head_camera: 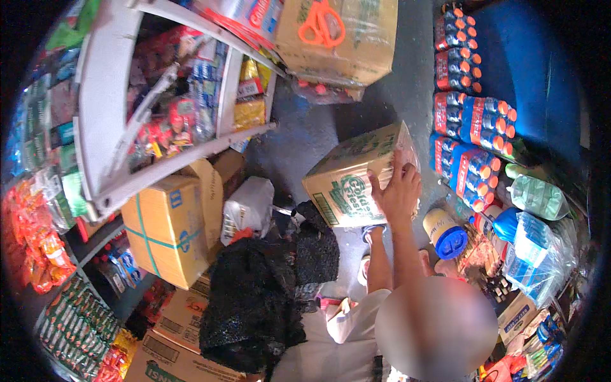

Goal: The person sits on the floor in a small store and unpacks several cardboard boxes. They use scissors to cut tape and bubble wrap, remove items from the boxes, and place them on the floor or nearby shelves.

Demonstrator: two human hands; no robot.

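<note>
A printed cardboard box (355, 184) is tilted in front of me, over the grey floor. My right hand (398, 188) is on its near right part, thumb on the printed side and fingers spread across the edge towards the end with clear wrap. My left forearm, with a band at the wrist, reaches the box's lower edge; the left hand itself is hidden behind the box. Sandalled feet show below the box. Left of the box lie a black bag (248, 296) and a white plastic-wrapped pack (248, 207).
Orange scissors (322, 24) lie on another cardboard box (363, 52) at the top. A white-framed rack (186, 167) stands left, above a strapped carton (164, 224). Packs of orange-capped bottles (472, 167) line the right, near a blue-lidded tub (441, 231). A blurred round area covers the lower right.
</note>
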